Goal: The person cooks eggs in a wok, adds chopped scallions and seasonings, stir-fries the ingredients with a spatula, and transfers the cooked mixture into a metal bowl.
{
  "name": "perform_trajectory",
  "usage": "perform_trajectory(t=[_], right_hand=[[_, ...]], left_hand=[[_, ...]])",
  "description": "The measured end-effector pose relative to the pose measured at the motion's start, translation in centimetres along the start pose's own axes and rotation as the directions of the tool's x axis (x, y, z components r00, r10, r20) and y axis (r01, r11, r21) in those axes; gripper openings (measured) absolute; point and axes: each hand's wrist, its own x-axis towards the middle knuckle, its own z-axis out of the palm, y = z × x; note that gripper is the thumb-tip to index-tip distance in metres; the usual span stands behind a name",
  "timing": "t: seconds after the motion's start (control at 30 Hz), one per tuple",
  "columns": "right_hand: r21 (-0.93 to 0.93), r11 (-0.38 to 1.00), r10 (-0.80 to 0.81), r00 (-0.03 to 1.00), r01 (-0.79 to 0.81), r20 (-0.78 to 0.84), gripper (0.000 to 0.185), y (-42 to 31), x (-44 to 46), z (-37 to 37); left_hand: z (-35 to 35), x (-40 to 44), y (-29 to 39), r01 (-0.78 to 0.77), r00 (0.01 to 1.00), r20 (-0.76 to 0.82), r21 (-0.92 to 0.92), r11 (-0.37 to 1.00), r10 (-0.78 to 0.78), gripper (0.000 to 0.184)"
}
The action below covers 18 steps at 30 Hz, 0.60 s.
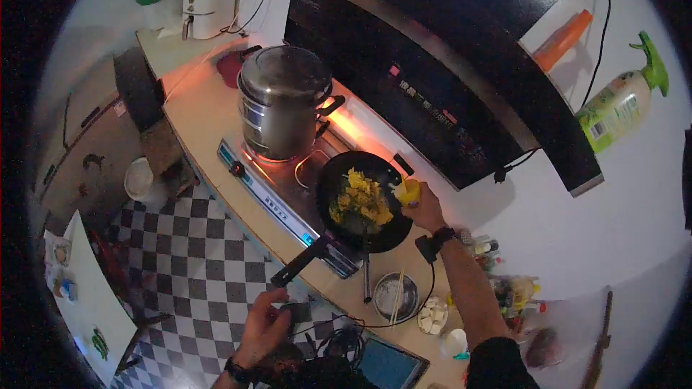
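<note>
my right hand grips a yellow container at the wok's edge

my right hand is closed round a small yellow container, held up at the right rim of the black wok; whether the container touches that rim, i cannot tell. my left hand is free, its fingers loosely bent and grasping nothing that i can see. it hangs just beside the near-left end of the wok's handle, and i can't make out whether my fingertips brush it.

the wok sits on the right part of the stove. yellow food lies inside it in a loose heap, with darker bits through it toward the near side. a thin utensil handle sticks out over the near rim.

to the far left of the wok, a tall lidded metal pot stands on the stove, an orange glow at its base. on the near side of the counter, to the right, i have a metal bowl with chopsticks laid across it, and just right of that, a dish of white pieces. bottles crowd together farther right, against the wall.
</note>
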Motion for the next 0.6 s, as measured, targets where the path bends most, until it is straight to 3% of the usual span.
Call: perform_trajectory(t=[0.03,0.13,0.17,0.2,0.3,0.33,0.4,0.43,0.5,0.53,0.6], right_hand=[[-0.003,1.0,-0.005,0.999,0.005,0.038,0.073,0.4,1.3,-0.1],[-0.095,0.993,-0.062,0.997,0.066,0.049,0.073,0.6,1.4,0.0],[-0.071,0.997,0.046,0.997,-0.041,0.061,0.075,0.7,1.7,0.2],[-0.067,0.997,0.048,0.997,-0.043,0.065,0.075,1.1,2.1,0.4],[0.364,0.931,0.034,0.998,-0.011,-0.059,0.075,2.0,2.4,0.7],[0.367,0.93,0.036,0.997,-0.011,-0.061,0.075,2.0,2.5,0.5],[0.744,0.666,0.108,0.994,-0.057,-0.021,0.062,2.0,2.6,-0.1],[0.748,0.661,0.116,0.993,-0.053,-0.032,0.062,0.8,2.1,-1.1],[0.941,0.337,0.002,1.0,-0.019,0.02,0.047,-0.8,0.6,-3.2],[0.954,0.296,0.011,0.999,0.041,-0.046,0.04,0.2,0.2,-2.9],[0.996,0.089,-0.036,0.999,0.022,-0.019,0.042,-0.6,-2.4,-4.7]], left_hand=[[-0.1,0.3,0.3,-0.012,1.0,-0.009,0.001,1.0,0.012,0.045],[0.2,-0.9,1.4,0.143,0.99,-0.019,0.075,0.987,-0.142,0.044],[0.5,-1.0,2.0,0.18,0.983,-0.04,0.07,0.981,-0.178,0.043],[0.7,-1.1,2.2,0.214,0.976,-0.055,0.067,0.975,-0.211,0.042],[1.6,-2.0,1.0,0.151,0.985,-0.084,0.024,0.988,-0.148,0.042],[1.9,-2.2,0.6,0.15,0.986,-0.083,0.028,0.988,-0.148,0.042],[2.6,-2.5,0.1,0.118,0.989,-0.096,0.038,0.992,-0.114,0.043],[3.1,-2.5,0.4,0.113,0.99,-0.085,0.049,0.992,-0.109,0.043],[4.5,-2.2,1.3,0.119,0.993,-0.006,0.164,0.979,-0.12,0.045],[6.0,-2.1,2.7,0.096,0.994,0.037,0.186,0.978,-0.105,0.045],[9.8,-2.0,6.1,-0.009,0.997,0.071,0.109,0.994,0.001,0.045]])
